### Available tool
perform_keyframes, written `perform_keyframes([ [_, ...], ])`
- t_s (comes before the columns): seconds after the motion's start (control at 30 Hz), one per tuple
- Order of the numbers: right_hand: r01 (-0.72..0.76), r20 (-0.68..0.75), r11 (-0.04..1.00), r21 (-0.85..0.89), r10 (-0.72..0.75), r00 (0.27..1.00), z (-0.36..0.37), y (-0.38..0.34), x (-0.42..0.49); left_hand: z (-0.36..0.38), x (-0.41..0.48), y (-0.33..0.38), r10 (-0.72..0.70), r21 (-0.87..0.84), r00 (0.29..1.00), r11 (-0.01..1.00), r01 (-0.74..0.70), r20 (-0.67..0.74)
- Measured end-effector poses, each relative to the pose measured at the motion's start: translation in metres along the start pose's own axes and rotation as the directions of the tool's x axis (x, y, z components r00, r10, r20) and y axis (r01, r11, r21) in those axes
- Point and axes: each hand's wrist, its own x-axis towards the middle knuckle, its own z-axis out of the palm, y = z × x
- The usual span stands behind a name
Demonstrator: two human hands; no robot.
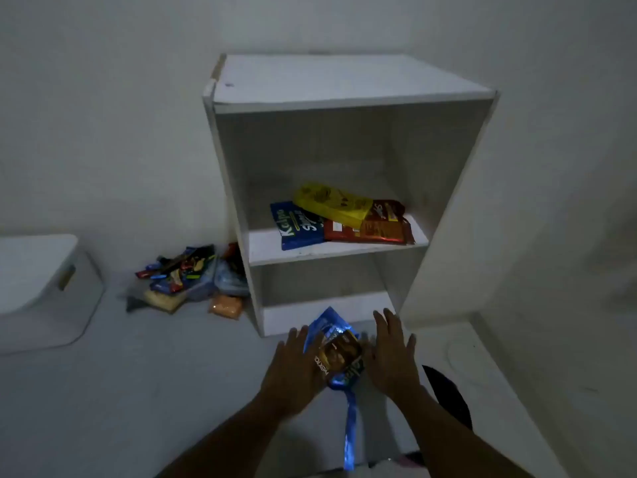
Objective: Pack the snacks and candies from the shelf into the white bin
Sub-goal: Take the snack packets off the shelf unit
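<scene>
Blue shiny snack packets (339,334), a brown one on top, are between my left hand (293,365) and right hand (393,357), low before the shelf (331,251); my fingers are straight, pressing both sides; the white bin (44,288) stands well apart, left.

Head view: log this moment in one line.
left hand, right hand: pressing blue packets between them | shelf: other packets lying | white bin: far left
</scene>
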Motion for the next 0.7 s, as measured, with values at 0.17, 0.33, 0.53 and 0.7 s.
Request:
perform_keyframes([
  [0.17, 0.020, 0.213, 1.000, -0.013, -0.017, 0.977, 0.018, 0.041, 0.022, 0.050, 0.024, 0.015, -0.138, 0.027, 0.989, 0.990, 0.137, 0.057],
  [0.33, 0.103, 0.275, 0.994, -0.035, -0.090, 0.957, 0.034, 0.062, 0.049, 0.065, 0.047, 0.030, -0.203, -0.039, 0.976, 0.978, 0.206, 0.078],
  [0.53, 0.167, 0.296, 0.985, -0.034, -0.149, 0.944, 0.046, 0.070, 0.071, 0.076, 0.067, 0.026, -0.174, 0.005, 0.982, 0.985, 0.174, 0.077],
  [0.7, 0.214, 0.344, 0.977, 0.009, -0.204, 0.916, 0.049, 0.074, 0.082, 0.079, 0.059, 0.018, -0.136, 0.012, 0.989, 0.991, 0.136, 0.057],
])
